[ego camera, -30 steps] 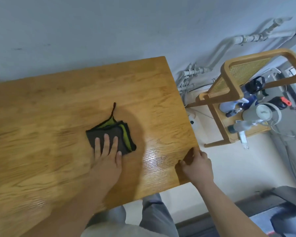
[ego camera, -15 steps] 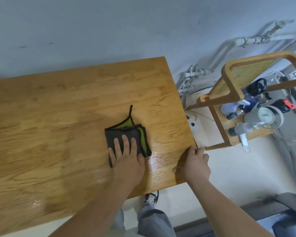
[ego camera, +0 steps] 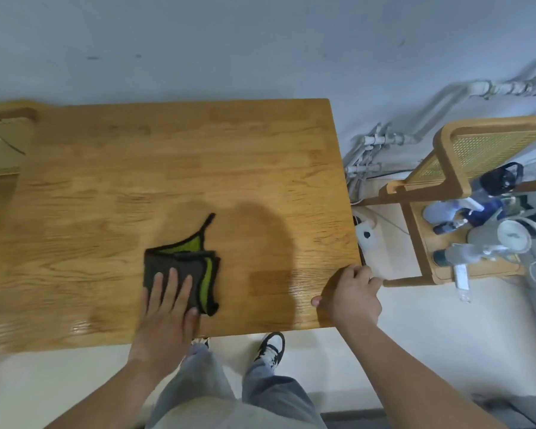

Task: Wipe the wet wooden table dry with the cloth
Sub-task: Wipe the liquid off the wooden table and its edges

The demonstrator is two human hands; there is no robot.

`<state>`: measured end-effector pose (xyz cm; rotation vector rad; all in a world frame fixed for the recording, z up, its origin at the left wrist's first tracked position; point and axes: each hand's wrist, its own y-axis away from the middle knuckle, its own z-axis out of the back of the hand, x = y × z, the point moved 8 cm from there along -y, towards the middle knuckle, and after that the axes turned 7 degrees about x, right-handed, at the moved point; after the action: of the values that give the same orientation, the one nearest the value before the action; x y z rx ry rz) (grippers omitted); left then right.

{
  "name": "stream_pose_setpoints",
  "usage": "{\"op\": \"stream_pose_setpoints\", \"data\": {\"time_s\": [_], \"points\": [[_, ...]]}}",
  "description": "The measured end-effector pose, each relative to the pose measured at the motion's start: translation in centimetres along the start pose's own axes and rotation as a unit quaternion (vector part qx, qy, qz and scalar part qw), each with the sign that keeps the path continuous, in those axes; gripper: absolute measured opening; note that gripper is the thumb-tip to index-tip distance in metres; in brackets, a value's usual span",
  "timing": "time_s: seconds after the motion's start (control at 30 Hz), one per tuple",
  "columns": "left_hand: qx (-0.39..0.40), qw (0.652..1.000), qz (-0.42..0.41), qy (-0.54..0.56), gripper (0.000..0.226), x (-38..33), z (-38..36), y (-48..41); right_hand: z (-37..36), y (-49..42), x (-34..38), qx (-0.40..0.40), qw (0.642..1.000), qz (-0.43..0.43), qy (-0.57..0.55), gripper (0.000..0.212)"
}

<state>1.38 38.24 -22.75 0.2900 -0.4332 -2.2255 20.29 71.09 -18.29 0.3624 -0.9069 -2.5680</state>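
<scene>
While the left hand (ego camera: 164,308) presses flat, fingers spread, on the folded dark cloth (ego camera: 183,270) at lower centre, the right hand (ego camera: 353,295) grips the wooden table (ego camera: 198,156) corner.

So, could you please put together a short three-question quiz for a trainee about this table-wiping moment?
1. True or false: the left hand lies flat on the folded cloth.
2. What does the right hand grip? A) the cloth B) the near right corner of the wooden table C) the wooden trolley
3. Fill in: the cloth is dark with ____ showing in its folds.

Key: 1 true. 2 B. 3 green.
</scene>
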Motion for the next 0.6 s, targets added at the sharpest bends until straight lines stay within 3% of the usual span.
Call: {"op": "stream_pose_setpoints", "data": {"time_s": [0.07, 0.13, 0.17, 0.23, 0.33, 0.4, 0.47, 0.53, 0.6], "points": [[-0.013, 0.988, 0.141, 0.061, 0.065, 0.9, -0.7, 1.1, 0.0, 0.0, 0.1, -0.007, 1.0, 0.006, 0.005, 0.118], [-0.036, 0.976, 0.192, 0.102, 0.064, -2.8, -1.0, 1.3, 0.0, 0.0, 0.1, -0.013, 1.0, 0.01, 0.009, 0.118], [-0.046, 0.98, 0.163, 0.11, 0.064, -5.9, -0.8, 1.1, -0.1, -0.1, 0.1, -0.012, 1.0, 0.01, 0.007, 0.118], [-0.053, 0.997, 0.012, 0.063, 0.065, -13.5, -0.8, 0.7, -0.2, -0.2, 0.0, -0.011, 1.0, 0.007, 0.008, 0.116], [-0.002, 0.981, -0.194, -0.009, 0.067, -19.6, -1.9, 1.4, -0.3, -0.4, -0.1, -0.012, 1.0, 0.009, 0.027, 0.098], [0.0, 0.966, -0.254, -0.038, 0.063, -18.0, -2.1, 1.5, -0.6, -0.4, -0.3, -0.008, 0.999, 0.006, 0.03, 0.096], [-0.011, 0.965, -0.254, -0.061, 0.06, -13.0, -2.0, 1.5, -0.7, -0.3, -0.2, -0.005, 1.0, 0.009, 0.029, 0.109], [-0.024, 0.979, -0.189, -0.07, 0.06, -5.7, -2.0, 2.4, -0.7, -0.4, -0.1, -0.003, 1.0, 0.012, 0.029, 0.117], [-0.023, 0.998, -0.055, -0.022, 0.06, 1.2, -1.8, 3.7, -0.6, -0.5, 0.0, -0.009, 0.999, 0.014, 0.029, 0.119]]}}
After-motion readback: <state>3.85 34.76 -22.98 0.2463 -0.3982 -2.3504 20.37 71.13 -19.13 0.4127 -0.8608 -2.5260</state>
